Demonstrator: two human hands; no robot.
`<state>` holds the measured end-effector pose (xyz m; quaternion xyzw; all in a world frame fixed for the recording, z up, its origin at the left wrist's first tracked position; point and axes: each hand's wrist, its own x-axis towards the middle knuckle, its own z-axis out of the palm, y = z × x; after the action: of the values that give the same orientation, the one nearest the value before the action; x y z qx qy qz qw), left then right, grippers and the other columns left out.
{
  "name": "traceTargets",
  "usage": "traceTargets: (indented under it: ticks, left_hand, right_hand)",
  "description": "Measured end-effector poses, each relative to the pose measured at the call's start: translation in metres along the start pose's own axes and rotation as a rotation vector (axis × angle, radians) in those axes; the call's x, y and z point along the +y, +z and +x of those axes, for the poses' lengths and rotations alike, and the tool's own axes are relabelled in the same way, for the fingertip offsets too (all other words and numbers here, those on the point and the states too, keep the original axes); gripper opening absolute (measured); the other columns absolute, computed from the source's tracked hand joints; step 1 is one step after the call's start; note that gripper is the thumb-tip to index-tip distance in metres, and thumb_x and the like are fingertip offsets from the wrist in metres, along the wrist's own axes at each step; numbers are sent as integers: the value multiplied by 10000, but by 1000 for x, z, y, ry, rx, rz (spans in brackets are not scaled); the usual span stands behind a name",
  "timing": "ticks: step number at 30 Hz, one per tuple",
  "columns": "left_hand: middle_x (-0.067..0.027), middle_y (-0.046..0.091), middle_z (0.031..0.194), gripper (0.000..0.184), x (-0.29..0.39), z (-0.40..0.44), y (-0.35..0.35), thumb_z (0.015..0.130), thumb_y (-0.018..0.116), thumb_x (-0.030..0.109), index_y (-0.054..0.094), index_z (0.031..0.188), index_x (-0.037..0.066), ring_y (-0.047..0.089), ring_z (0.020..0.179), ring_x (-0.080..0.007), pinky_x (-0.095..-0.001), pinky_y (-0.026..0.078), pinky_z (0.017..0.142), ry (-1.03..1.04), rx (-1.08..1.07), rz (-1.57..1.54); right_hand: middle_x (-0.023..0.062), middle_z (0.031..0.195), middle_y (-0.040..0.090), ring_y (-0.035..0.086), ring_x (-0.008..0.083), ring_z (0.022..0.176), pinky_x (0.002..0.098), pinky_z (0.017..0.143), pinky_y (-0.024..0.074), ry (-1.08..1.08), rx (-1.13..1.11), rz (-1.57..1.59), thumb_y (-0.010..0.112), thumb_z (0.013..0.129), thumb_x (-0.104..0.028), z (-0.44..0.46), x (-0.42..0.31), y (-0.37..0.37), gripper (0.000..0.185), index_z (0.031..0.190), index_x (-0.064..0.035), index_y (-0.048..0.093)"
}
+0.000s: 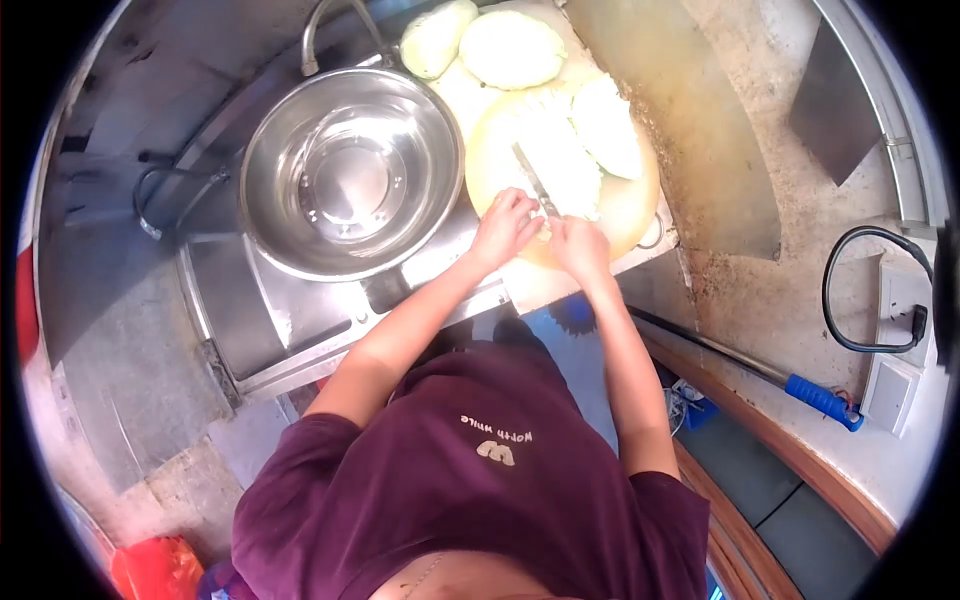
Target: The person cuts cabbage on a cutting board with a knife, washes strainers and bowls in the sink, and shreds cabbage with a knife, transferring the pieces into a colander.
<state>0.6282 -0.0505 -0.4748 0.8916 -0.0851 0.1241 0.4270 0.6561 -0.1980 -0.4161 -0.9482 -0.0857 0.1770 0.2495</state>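
Observation:
My right hand (580,246) is closed around the handle of a kitchen knife (532,172), whose blade points away from me over a round cutting board (632,226). Close beside it on the left, my left hand (505,228) has its fingers curled in near the knife; a small pale bit shows between the hands, too bright to make out. Pale green cut cabbage (562,150) lies on the board just beyond the blade, with another cut cabbage piece (608,128) to its right. Glare washes out much of their detail.
A large steel basin (262,215) stands left of the board, over the steel sink counter (225,300). Behind are two whole cabbages, one rounder (512,50) and one narrower (438,38), and a faucet (310,45). A blue-handled pole (822,402) leans at right.

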Motion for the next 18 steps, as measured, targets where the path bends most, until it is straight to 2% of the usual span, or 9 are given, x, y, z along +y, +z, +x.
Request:
traceTargets:
  ticks: [4, 6, 8, 10, 13, 16, 17, 18]
  left_hand:
    - [-117, 500, 932, 187, 11, -2, -8, 783, 623, 166, 569, 927, 61, 540, 877, -293, -377, 456, 756, -86, -38, -3]
    - [-120, 497, 902, 153, 21, 1, -14, 776, 602, 159, 557, 888, 66, 557, 811, -304, -389, 469, 712, -90, -3, 69]
    - [-137, 492, 885, 129, 26, 2, -18, 759, 591, 137, 549, 847, 54, 549, 793, -325, -411, 465, 696, -101, 48, 92]
    - [-137, 489, 869, 93, 24, 5, -17, 769, 565, 125, 539, 828, 58, 550, 765, -325, -409, 465, 677, -90, 87, 78]
    - [-125, 507, 845, 80, 29, 15, -31, 802, 534, 120, 562, 835, 52, 557, 762, -316, -402, 461, 677, -30, 208, 38]
    - [-133, 531, 860, 116, 32, 19, -65, 831, 540, 124, 592, 892, 40, 560, 804, -320, -382, 458, 707, -169, 168, -1]
    - [-141, 547, 872, 146, 31, 20, -79, 852, 521, 141, 606, 897, 31, 560, 820, -322, -372, 454, 717, -249, 181, -11]
    - [-140, 549, 882, 147, 20, 18, -91, 854, 514, 130, 607, 916, 36, 558, 817, -321, -371, 452, 713, -234, 246, 11]
  right_hand:
    - [181, 695, 631, 627, 315, 695, 398, 661, 471, -1, 168, 300, 516, 872, -296, -28, 12, -34, 352, 789, 26, 629]
    - [113, 565, 588, 597, 232, 540, 349, 533, 454, -1, 284, 471, 526, 884, -318, -30, 48, -25, 371, 769, 25, 610]
    - [22, 478, 481, 445, 112, 373, 249, 362, 341, 217, 236, 714, 545, 881, -362, -43, 59, -29, 346, 810, -23, 562]
    - [39, 465, 451, 447, 148, 350, 263, 336, 356, 405, 184, 1015, 546, 880, -342, -55, 61, -27, 327, 877, -16, 516]
    - [62, 473, 445, 463, 171, 354, 274, 336, 370, 520, 196, 1183, 517, 893, -329, -68, 86, 1, 356, 880, 27, 511]
    - [83, 488, 449, 476, 188, 376, 307, 354, 409, 577, 191, 1244, 496, 904, -311, -74, 101, 24, 345, 871, 32, 489]
    - [87, 492, 451, 477, 194, 377, 314, 357, 413, 581, 182, 1294, 495, 906, -305, -71, 98, 27, 340, 876, 34, 481]
    - [90, 496, 453, 478, 201, 377, 321, 359, 418, 578, 172, 1351, 494, 908, -300, -64, 91, 28, 336, 880, 35, 473]
